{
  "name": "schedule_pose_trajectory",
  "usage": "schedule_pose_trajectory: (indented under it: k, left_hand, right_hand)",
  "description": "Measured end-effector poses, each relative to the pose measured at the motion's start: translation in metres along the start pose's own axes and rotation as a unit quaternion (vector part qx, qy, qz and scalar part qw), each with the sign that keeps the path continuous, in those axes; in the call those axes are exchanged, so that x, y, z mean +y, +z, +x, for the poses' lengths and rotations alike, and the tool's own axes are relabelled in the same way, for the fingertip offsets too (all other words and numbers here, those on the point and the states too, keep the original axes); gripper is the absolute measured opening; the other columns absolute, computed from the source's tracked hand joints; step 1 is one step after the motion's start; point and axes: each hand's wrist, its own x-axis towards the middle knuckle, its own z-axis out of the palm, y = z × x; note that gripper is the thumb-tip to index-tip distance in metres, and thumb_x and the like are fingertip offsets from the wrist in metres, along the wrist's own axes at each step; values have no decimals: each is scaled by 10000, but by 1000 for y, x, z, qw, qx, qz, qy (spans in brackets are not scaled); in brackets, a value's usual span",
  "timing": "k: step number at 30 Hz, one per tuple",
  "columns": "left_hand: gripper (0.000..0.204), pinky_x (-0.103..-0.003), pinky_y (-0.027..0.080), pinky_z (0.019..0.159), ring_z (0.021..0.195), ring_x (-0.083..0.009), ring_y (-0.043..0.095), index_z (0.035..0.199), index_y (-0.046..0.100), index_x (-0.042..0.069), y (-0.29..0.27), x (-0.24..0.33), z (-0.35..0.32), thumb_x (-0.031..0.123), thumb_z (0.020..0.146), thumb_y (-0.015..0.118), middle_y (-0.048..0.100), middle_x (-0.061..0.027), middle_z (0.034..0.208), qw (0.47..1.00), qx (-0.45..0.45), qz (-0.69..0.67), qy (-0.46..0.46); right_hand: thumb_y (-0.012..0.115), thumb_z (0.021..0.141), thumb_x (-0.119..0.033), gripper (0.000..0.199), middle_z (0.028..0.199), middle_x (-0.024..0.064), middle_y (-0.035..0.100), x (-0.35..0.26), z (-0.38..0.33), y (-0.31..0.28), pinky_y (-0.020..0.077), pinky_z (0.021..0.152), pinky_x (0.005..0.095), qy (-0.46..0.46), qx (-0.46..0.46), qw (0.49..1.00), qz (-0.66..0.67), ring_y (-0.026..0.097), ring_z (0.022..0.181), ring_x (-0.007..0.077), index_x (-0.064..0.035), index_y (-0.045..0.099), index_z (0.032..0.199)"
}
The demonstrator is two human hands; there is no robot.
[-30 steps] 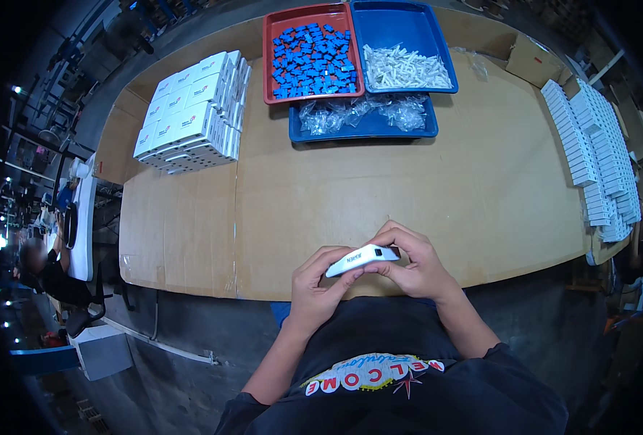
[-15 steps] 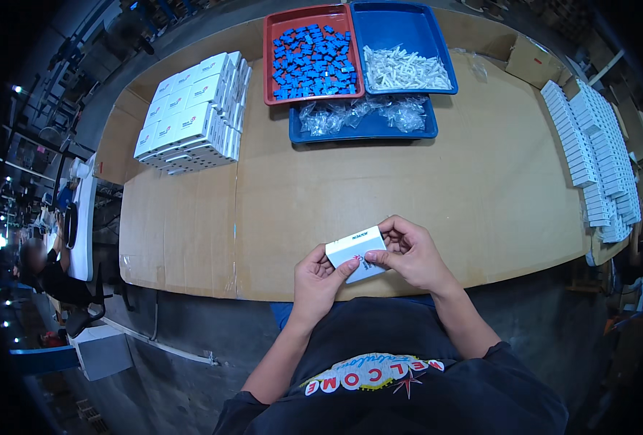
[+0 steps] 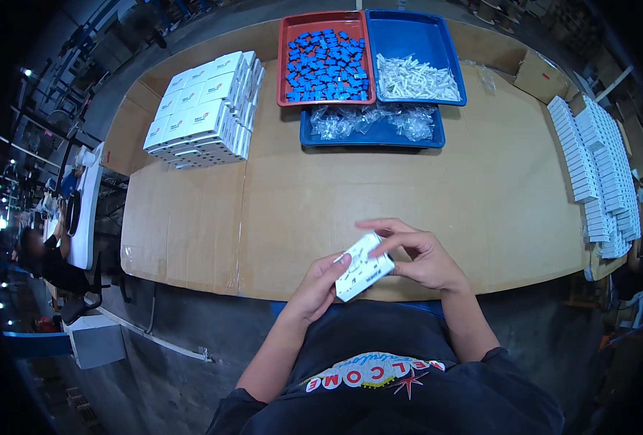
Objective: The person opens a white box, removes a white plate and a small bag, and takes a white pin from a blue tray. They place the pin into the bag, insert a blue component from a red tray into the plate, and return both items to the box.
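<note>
A small white cardboard box (image 3: 362,270) with dark print is held tilted over the table's near edge, in front of my body. My left hand (image 3: 320,286) is closed around its left side, the thumb lying on the upper face. At the box's right end is my right hand (image 3: 424,262), its thumb at the edge and a fingertip on the upper face. Another finger of that hand is raised and smeared by motion. What is inside the box cannot be seen.
Stacked white boxes (image 3: 202,109) stand at the far left, rows of small white boxes (image 3: 600,170) at the right. At the back, a red tray (image 3: 285,83) holds blue pieces, a blue tray (image 3: 412,32) white pieces, and a lower blue tray (image 3: 372,143) clear plastic bags. Cardboard (image 3: 321,196) covers the table.
The white box has been turned so that a different, dotted face shows. My right hand has shifted to its right end, with fingers lifted. The left hand stays on the box.
</note>
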Motion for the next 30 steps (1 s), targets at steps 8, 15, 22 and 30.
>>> schedule_pose_trajectory:
  k: [8,15,22,30]
  left_hand:
    - [303,-328,581,943,1065,-154,705,1299,584,-12,9,2,8,156,1054,642,718,-99,1176,977,153,25,144]
    - [334,-306,569,922,1031,-141,708,1307,581,-36,4,-7,12,169,1054,653,728,-98,1156,968,150,74,187]
    - [303,-261,558,909,1031,-122,697,1250,628,-80,4,-5,9,136,1042,673,735,-108,1123,965,122,105,208]
    - [296,-258,539,918,1040,-115,673,1239,632,-81,12,-14,16,129,1037,684,717,-111,1125,937,180,143,264]
  right_hand:
    - [594,1072,-116,362,1210,119,696,38,4,24,608,901,327,252,193,934,166,688,1080,174,19,576,1407]
    - [704,1011,-111,247,1072,70,702,50,4,29,598,828,294,177,192,954,145,677,995,122,37,650,1200]
    - [736,982,-74,212,980,33,697,50,-5,37,553,788,226,165,192,962,104,651,853,62,27,661,1153]
    - [749,972,-85,373,1059,63,702,62,0,43,570,857,265,171,242,953,68,673,946,105,30,615,1300]
